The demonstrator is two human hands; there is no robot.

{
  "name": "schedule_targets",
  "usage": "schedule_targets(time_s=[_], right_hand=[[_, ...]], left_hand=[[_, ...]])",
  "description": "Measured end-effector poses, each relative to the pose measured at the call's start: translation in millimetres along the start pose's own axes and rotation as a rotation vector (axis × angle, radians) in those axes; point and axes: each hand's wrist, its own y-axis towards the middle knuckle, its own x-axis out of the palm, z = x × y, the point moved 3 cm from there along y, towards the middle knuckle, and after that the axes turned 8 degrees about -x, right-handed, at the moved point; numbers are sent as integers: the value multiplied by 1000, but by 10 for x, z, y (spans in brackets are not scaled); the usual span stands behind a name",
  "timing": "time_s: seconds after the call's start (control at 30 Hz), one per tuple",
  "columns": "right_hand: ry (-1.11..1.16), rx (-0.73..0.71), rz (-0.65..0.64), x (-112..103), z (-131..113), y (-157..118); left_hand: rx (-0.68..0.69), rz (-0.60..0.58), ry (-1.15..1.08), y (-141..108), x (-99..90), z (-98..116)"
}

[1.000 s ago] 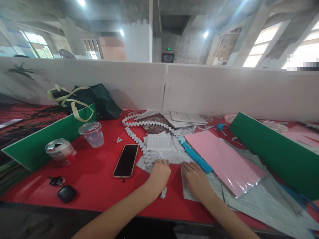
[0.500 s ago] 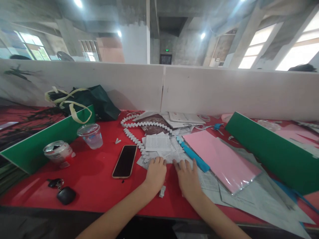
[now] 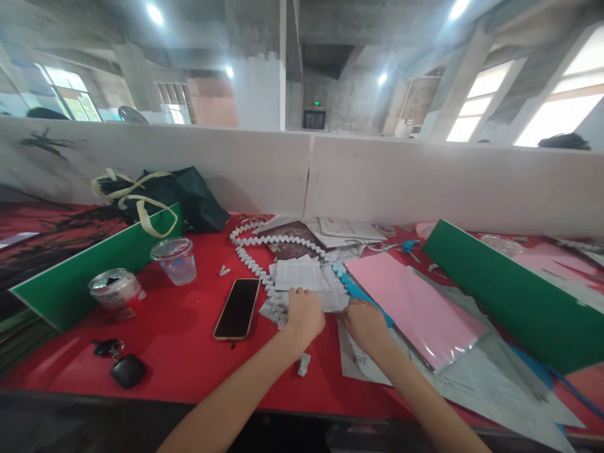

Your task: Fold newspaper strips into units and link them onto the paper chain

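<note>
My left hand (image 3: 306, 314) is curled closed at the front edge of a pile of printed paper slips (image 3: 298, 275). Close beside it, my right hand (image 3: 365, 322) has its fingers bent inward next to a blue strip (image 3: 370, 299). Whatever either hand grips is hidden behind the fingers. A zigzag chain of folded white paper (image 3: 252, 264) loops behind the slips, one end near my left hand. Below that hand lies a small folded paper piece (image 3: 304, 363). Larger printed sheets (image 3: 358, 362) extend under my right forearm.
A phone (image 3: 237, 308), a can (image 3: 117, 292), a plastic cup (image 3: 173, 261) and keys (image 3: 125, 368) lie to the left. Pink sheets in a clear sleeve (image 3: 415, 308) are at right. Green boards (image 3: 509, 296) stand on both sides; a white partition (image 3: 401, 182) closes the back.
My left hand has moved slightly right and its fingers have closed into a fist. The right hand's spread fingers have curled in. The sheets beside my right hand have shifted left.
</note>
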Motion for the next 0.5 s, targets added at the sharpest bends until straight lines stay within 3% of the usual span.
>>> schedule_targets(time_s=[0.2, 0.33, 0.5], right_hand=[[301, 58, -37, 65, 296, 256], [541, -88, -63, 177, 379, 401], [586, -150, -56, 232, 347, 552]], left_hand=[[207, -107, -118, 238, 149, -31], [280, -122, -171, 224, 219, -118], [305, -123, -236, 174, 251, -98]])
